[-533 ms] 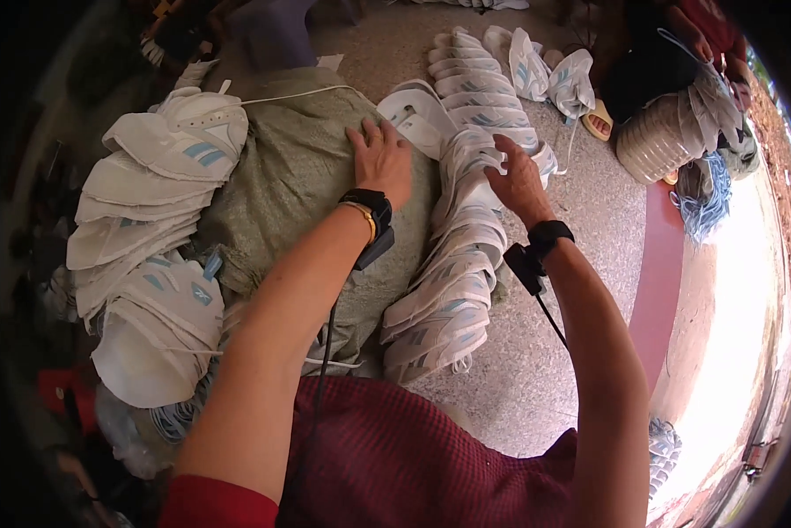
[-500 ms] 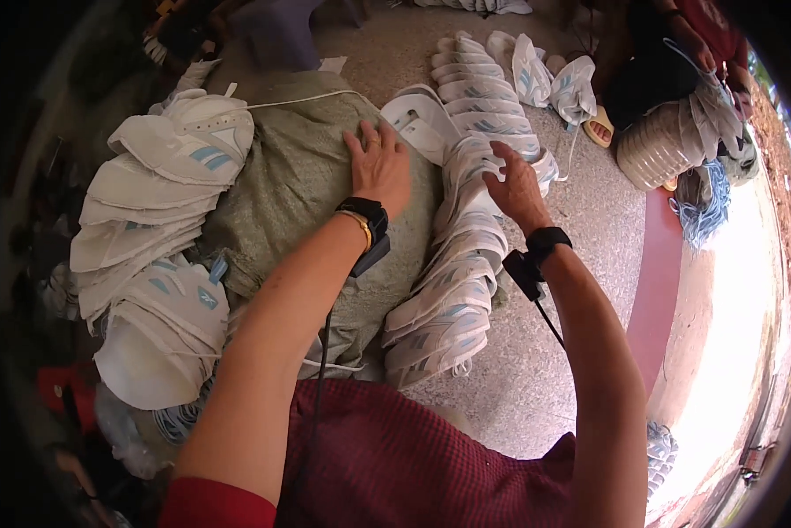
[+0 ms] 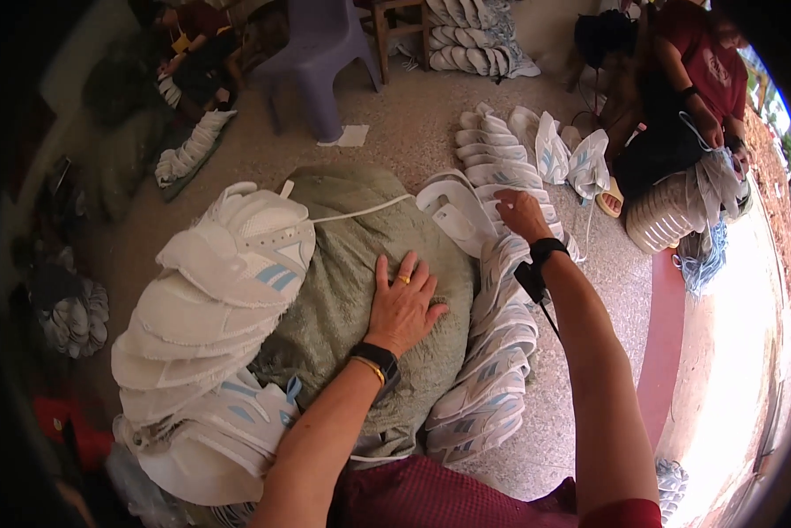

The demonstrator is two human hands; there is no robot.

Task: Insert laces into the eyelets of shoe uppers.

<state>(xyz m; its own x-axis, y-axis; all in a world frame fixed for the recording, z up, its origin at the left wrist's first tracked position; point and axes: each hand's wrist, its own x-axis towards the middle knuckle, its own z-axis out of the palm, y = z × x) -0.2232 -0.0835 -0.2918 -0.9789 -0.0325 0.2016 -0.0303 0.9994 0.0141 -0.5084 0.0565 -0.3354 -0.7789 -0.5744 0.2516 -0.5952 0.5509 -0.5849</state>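
Note:
My left hand (image 3: pixel 404 306) lies flat with spread fingers on a bulging olive-green woven sack (image 3: pixel 342 238). My right hand (image 3: pixel 525 216) is over a long overlapping row of white shoe uppers (image 3: pixel 488 352) with light blue stripes, along the sack's right side. Its fingers are bent, with the thumb a little apart, and nothing shows between them. Just left of those fingers, a single white shoe upper (image 3: pixel 455 214) rests against the sack's far right edge. A larger stack of white uppers (image 3: pixel 219 290) leans on the sack's left side. A white cord (image 3: pixel 360 212) crosses the top of the sack.
A purple plastic chair (image 3: pixel 320 62) stands beyond the sack. More uppers (image 3: pixel 474 35) are piled at the back, and others (image 3: pixel 571 158) stand past the right row. One person (image 3: pixel 690 79) sits at the right with grey uppers; another (image 3: pixel 197 44) is at the far left.
The view has tilted up, showing more of the far floor. My left hand has shifted nearer on the sack. My right hand has moved farther along the row, its fingers now more bent.

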